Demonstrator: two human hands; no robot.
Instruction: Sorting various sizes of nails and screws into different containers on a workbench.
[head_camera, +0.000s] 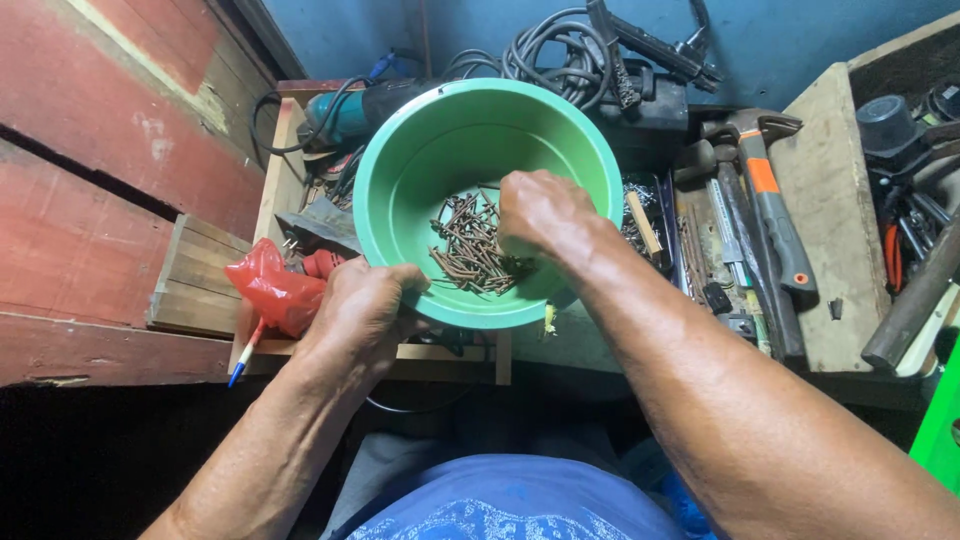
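nails (470, 245): rusty brown, thin, heaped, long axes pointing every way | on floor of round green bowl (420, 140), over toolbox (275, 200) | right hand (540, 212) in bowl, fingers pinched on nails | left hand (362, 305) clamps near rim | hammer (775, 205) right, red bag (275, 288) left

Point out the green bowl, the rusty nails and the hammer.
green bowl (440, 140), head view, bare inner wall.
rusty nails (470, 245), head view, middle of pile.
hammer (775, 205), head view, orange-banded handle.
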